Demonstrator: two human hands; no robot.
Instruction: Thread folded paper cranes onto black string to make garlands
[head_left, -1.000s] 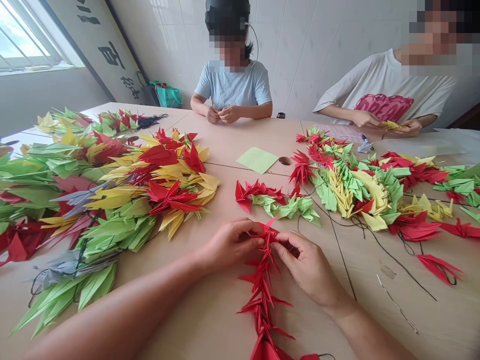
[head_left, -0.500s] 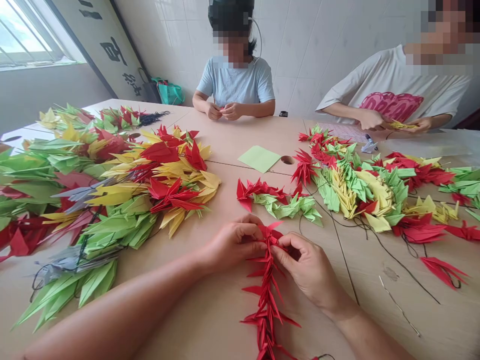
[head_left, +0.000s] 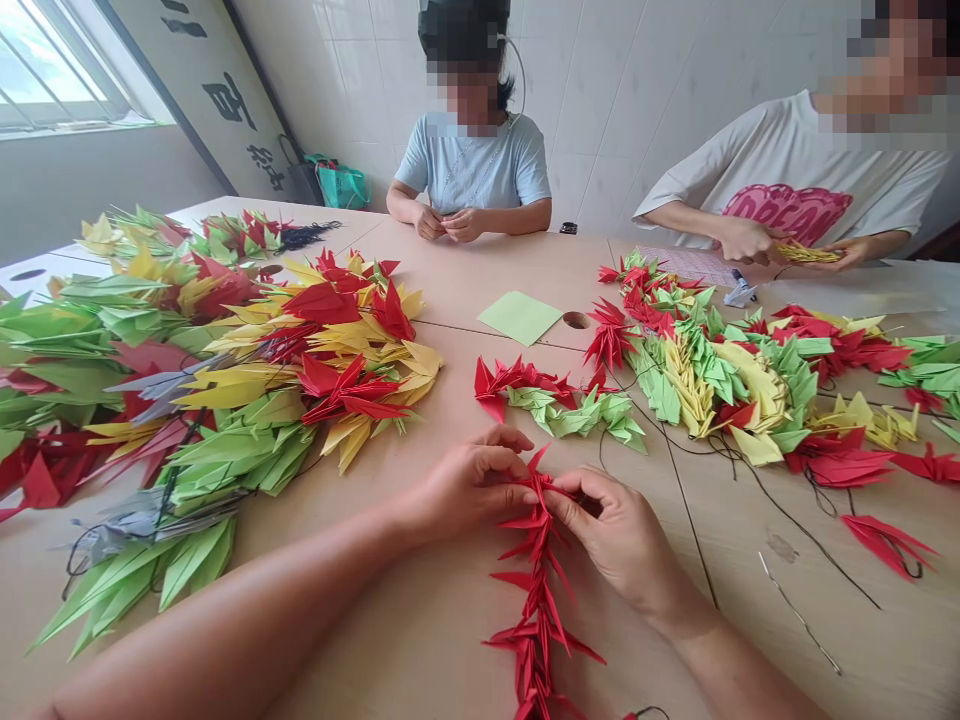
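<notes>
A string of red folded paper cranes (head_left: 536, 600) runs along the table from the bottom edge up to both hands. My left hand (head_left: 484, 490) pinches the left side of the crane at its far end, thumb and fingers closed. My right hand (head_left: 611, 530) grips the same crane's right side between thumb and fingertips. The fingers hide part of the folded paper. Just beyond the hands lies a short curved string of red and green cranes (head_left: 574, 405).
Heaps of coloured paper-crane strings lie on the left (head_left: 247, 400) and right (head_left: 720, 370). A green paper sheet (head_left: 520, 318) and a thin metal needle-like rod (head_left: 799, 612) rest on the table. Two people sit opposite; one holds a yellow folded bundle (head_left: 808, 254).
My fingers have shifted slightly on the far red crane, drawing its sides outward. The red string has moved a little to the right. The heaps stay as they were.
</notes>
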